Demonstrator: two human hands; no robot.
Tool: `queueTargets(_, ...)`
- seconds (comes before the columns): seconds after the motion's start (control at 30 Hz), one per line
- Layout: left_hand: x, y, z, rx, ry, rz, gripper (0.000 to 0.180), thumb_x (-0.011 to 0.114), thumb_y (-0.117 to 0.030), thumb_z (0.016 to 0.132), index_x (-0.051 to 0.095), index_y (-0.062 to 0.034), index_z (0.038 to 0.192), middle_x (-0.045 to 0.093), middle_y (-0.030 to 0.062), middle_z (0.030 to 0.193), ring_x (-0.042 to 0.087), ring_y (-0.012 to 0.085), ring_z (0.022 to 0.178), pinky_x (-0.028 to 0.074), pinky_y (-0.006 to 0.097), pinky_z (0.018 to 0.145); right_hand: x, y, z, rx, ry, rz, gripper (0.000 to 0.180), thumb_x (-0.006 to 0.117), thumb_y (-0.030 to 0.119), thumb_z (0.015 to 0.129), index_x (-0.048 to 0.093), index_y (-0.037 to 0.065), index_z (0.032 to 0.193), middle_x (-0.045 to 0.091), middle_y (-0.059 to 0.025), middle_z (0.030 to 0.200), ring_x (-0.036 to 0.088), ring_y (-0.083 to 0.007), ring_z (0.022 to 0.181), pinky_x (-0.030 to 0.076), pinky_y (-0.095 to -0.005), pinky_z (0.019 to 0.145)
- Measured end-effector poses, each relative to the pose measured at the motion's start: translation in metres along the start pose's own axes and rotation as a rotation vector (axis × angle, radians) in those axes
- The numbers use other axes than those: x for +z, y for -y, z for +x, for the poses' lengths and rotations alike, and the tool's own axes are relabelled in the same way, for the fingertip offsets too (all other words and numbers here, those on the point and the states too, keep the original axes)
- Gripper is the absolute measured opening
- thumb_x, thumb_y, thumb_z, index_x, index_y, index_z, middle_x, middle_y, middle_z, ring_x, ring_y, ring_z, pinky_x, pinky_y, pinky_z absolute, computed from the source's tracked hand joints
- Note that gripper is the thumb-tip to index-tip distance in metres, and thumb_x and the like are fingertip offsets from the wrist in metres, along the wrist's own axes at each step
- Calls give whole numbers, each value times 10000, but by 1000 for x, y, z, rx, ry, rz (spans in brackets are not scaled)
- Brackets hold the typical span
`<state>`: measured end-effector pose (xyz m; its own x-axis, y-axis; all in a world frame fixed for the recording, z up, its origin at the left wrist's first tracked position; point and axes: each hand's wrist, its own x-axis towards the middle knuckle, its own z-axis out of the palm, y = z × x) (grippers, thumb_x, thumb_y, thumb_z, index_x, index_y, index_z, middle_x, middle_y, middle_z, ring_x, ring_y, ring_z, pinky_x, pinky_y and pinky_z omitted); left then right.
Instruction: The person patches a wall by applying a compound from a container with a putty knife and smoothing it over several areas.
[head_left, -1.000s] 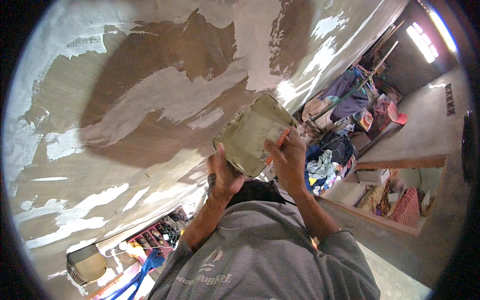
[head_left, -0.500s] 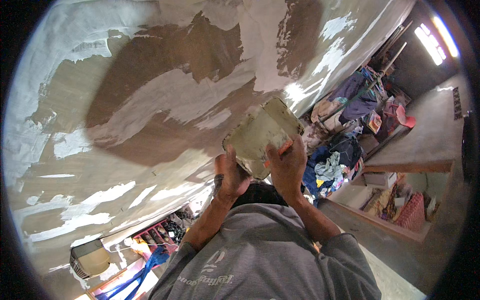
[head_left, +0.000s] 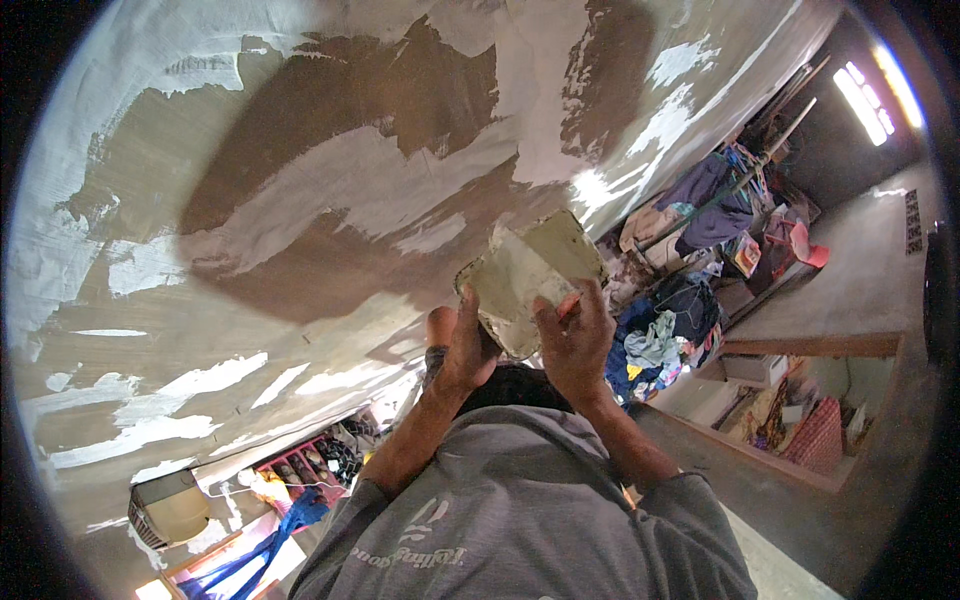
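My left hand [head_left: 467,348] grips the near left edge of a flat, greyish-green plastering board [head_left: 566,243], its thumb on top and its other fingers mostly hidden underneath. The board is held tilted in front of my chest, its rim crusted with dried filler. Closed in my right hand [head_left: 577,342] is a putty knife, of which a bit of orange handle [head_left: 568,304] shows. Its pale, smeared blade [head_left: 527,272] seems to lie across the board; filler and blade are hard to tell apart. Beyond is a wall [head_left: 340,250] patched with white filler.
Clothes [head_left: 655,340] are heaped at right, below garments hanging on a pole [head_left: 710,205]. A red plastic chair [head_left: 803,245] stands farther back. A framed opening [head_left: 835,470] shows stored items at lower right. At lower left are a beige wall-mounted box [head_left: 175,510] and blue cloth [head_left: 285,535].
A pale band now crosses the middle of the board, and the orange handle shows less. My right hand has turned slightly; the board has shifted a little right and down in view.
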<state>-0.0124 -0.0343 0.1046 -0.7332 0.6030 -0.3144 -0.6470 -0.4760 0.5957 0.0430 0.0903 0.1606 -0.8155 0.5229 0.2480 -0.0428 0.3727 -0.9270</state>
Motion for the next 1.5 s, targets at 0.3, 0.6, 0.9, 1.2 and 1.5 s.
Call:
queueTargets(0.3, -9, -8, -1, 33, -3, -217, 690, 394, -602, 855, 319, -117, 1339, 418, 89, 1307, 423, 263, 1187, 382, 443, 957, -13, -3, 20, 363, 88, 771, 205, 607, 33, 792, 529, 25, 981, 522, -7, 746, 505, -81, 668, 439, -219, 568)
queueTargets(0.6, -5, -38, -21, 174, -15, -207, 690, 415, -619, 828, 381, -127, 1311, 432, 97, 1307, 441, 307, 1168, 364, 498, 964, -34, -27, 37, 436, 42, 1074, 78, 583, 15, 811, 542, 49, 868, 599, -50, 835, 580, -114, 673, 484, -231, 547)
queueTargets(0.9, -49, -42, -66, 382, -273, -182, 545, 398, -523, 868, 435, -154, 1267, 482, 90, 1259, 482, 306, 1128, 410, 497, 926, -12, -57, 54, 449, 102, 1184, 86, 564, 2, 831, 527, 74, 859, 601, -54, 896, 605, -116, 633, 502, -216, 531)
queueTargets(1.2, -34, -45, -105, 717, -609, 732, 814, 797, -230, 565, 384, -42, 1241, 463, 136, 1178, 465, 279, 1088, 387, 418, 913, 8, -31, 78, 321, -52, 1153, 147, 631, 46, 804, 501, 71, 740, 546, -28, 769, 534, -111, 634, 442, -231, 527)
queueTargets(1.5, -48, -47, -107, 552, -515, 34, 612, 500, -498, 805, 367, -132, 1277, 453, 91, 1253, 479, 296, 1121, 469, 458, 871, 6, -12, 111, 47, -257, 951, 206, 608, 66, 830, 588, -6, 1022, 617, -41, 889, 560, -89, 755, 440, -220, 637)
